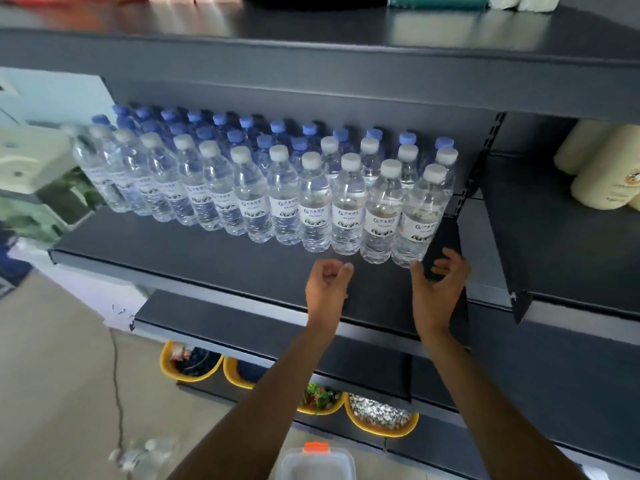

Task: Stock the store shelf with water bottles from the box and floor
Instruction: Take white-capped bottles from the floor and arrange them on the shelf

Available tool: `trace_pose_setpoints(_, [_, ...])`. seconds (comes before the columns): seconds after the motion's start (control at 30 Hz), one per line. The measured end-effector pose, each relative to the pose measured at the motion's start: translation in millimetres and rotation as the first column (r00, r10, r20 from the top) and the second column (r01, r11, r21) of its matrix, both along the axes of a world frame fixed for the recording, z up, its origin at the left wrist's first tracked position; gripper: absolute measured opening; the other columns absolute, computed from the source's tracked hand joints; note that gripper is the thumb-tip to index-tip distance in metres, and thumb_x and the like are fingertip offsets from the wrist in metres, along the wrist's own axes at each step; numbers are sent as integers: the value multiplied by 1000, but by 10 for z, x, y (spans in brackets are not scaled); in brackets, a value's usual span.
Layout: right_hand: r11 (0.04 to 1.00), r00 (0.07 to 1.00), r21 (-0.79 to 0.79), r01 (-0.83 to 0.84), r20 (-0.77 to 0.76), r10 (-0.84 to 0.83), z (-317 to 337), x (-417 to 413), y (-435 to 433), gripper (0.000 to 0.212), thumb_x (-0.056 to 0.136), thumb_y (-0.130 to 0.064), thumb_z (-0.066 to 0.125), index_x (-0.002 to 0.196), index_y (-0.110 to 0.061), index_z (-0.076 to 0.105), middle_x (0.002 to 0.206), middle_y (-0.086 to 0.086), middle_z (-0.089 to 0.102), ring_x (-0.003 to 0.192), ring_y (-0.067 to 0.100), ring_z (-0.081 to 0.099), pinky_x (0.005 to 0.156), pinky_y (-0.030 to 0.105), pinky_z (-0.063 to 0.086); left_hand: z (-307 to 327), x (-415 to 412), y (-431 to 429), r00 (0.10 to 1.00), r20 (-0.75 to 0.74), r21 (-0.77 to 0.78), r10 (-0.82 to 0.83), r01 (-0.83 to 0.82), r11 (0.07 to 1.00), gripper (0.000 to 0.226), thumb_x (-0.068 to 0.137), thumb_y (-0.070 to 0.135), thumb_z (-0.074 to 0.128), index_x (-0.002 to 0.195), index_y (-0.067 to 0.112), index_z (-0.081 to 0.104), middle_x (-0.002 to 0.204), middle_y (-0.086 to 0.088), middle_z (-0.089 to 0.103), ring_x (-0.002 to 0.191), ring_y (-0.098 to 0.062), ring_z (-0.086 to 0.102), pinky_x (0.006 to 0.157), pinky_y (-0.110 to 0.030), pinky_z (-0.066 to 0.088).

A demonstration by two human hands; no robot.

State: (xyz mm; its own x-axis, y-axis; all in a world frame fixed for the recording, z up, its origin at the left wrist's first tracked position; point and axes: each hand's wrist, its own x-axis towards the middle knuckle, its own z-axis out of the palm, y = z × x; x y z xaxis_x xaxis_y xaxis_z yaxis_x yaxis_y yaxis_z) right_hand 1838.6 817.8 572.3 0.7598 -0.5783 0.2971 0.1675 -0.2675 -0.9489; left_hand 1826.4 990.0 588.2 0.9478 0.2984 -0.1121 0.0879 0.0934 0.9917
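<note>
Several rows of clear water bottles stand on the dark middle shelf (194,258). White-capped bottles (315,202) fill the front rows and blue-capped bottles (277,128) the back rows. The rightmost front bottle (420,216) stands next to the shelf's right divider. My left hand (327,285) hovers over the bare shelf front, just before the front row, with fingers loosely curled and holding nothing. My right hand (438,285) sits just below the rightmost bottle, fingers curved and apart, also empty. A few blurred bottles (145,455) lie on the floor at lower left.
Yellow bowls (381,422) of small goods line the bottom shelf. Cream-coloured bottles (602,174) stand on the neighbouring shelf to the right. A clear container with an orange lid (317,460) is below me. A thin cable (117,386) runs across the floor.
</note>
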Motion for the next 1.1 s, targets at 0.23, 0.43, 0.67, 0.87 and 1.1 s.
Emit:
trace_pose_setpoints(0.23, [937, 940, -140, -319, 81, 332, -84, -448, 726, 36, 90, -19, 69, 124, -19, 57, 115, -7, 51, 106, 23, 59, 83, 43, 54, -177, -614, 481, 981, 71, -104, 183, -175, 979, 24, 89, 31, 74, 99, 11, 65, 86, 3, 66, 79, -15, 61, 65, -37, 51])
trace_pose_setpoints(0.43, [667, 715, -357, -654, -1, 700, -410, -873, 1546, 30, 93, -9, 65, 122, -1, 62, 117, 1, 58, 105, 29, 60, 80, 46, 54, -804, -1393, 1208, 891, -78, -87, 448, -454, 887, 16, 94, 32, 73, 93, 17, 66, 84, 5, 68, 82, -14, 65, 74, -39, 55])
trace_pose_setpoints(0.67, [260, 349, -283, -923, -335, 875, -1573, -1462, 2565, 35, 93, -12, 66, 127, -12, 60, 118, 0, 58, 103, 30, 61, 84, 53, 53, -2015, -2528, 2080, 619, -325, 68, 715, -738, 671, 27, 89, 44, 71, 98, 19, 63, 98, 1, 68, 86, -10, 63, 71, -24, 49])
trace_pose_setpoints(0.87, [25, 123, -181, -983, -554, 824, -3008, -1787, 3416, 39, 91, -24, 64, 127, -12, 60, 117, 2, 56, 106, 28, 58, 85, 57, 51, -3407, -3242, 2874, 382, -513, 188, 769, -824, 535, 48, 78, 61, 67, 106, 23, 61, 111, 0, 65, 99, -16, 63, 80, -30, 52])
trace_pose_setpoints(1.1, [-103, -32, -63, -993, -685, 728, -5068, -1850, 4539, 57, 83, -38, 64, 132, -10, 55, 120, 1, 55, 101, 22, 56, 82, 52, 53, -5525, -3550, 3803, 226, -626, 309, 746, -807, 503, 57, 75, 65, 69, 112, 24, 55, 116, 4, 58, 102, -16, 59, 92, -42, 54])
